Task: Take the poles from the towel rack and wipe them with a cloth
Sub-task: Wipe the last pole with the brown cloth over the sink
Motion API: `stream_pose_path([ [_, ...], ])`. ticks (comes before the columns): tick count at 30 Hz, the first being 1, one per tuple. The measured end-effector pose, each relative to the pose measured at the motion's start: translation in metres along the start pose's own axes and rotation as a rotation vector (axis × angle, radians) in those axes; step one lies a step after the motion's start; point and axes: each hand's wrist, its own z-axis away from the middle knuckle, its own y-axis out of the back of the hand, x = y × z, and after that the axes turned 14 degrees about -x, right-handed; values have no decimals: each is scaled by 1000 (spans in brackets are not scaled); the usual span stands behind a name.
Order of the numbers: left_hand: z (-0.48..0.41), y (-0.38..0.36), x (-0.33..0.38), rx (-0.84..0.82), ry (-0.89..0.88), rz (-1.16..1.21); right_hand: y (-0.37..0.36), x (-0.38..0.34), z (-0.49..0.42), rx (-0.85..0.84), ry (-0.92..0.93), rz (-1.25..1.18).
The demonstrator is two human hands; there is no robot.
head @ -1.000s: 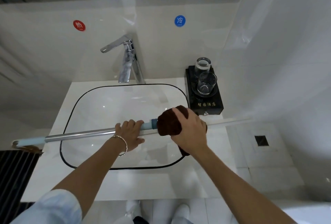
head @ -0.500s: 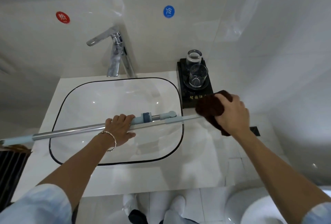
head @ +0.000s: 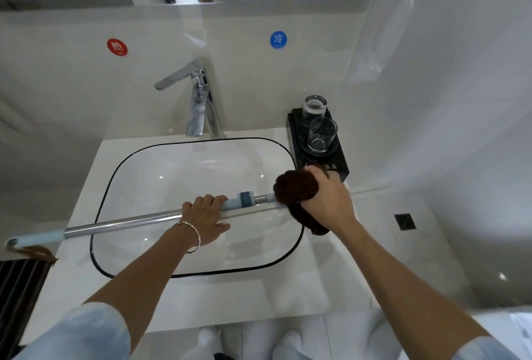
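Note:
A long metal pole with pale blue ends and a blue collar lies level across the sink, running from the far left to the right. My left hand grips it near the middle, just left of the blue collar. My right hand is closed around a dark brown cloth that wraps the pole to the right of the collar. The cloth and hand hide the pole there, and its thin white right part emerges beyond them.
A white sink with a black rim sits below the pole, a chrome tap behind it. A black tray with two glasses stands at the right, just behind my right hand. A dark slatted rack is at the lower left.
My right hand slid the cloth out to the right along the pole, then back left toward the blue collar. My left hand kept its grip throughout.

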Motion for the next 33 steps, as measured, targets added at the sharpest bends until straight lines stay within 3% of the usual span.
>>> stream_pose_path([
  [3, 3, -1, -1, -2, -24, 41, -20, -35, 6, -112, 68, -73],
  [7, 4, 5, 1, 37, -100, 40, -12, -46, 11, -63, 49, -113],
  [13, -2, 10, 41, 26, -224, -27, -34, -56, 18, -11, -65, 143],
  [17, -9, 16, 14, 23, -379, 32, -48, -54, 18, 60, -129, 332],
  [20, -7, 19, -49, -6, -258, -12, -47, -54, 17, 72, -144, 326],
  [26, 34, -4, -210, 116, 109, -16, -49, -63, 10, 64, -219, 386],
  [30, 47, -39, -255, 215, 137, 116, -54, -79, 2, 71, -333, 399],
  [33, 44, -51, -258, 290, 100, 81, -71, -99, -4, 128, -421, 402],
])
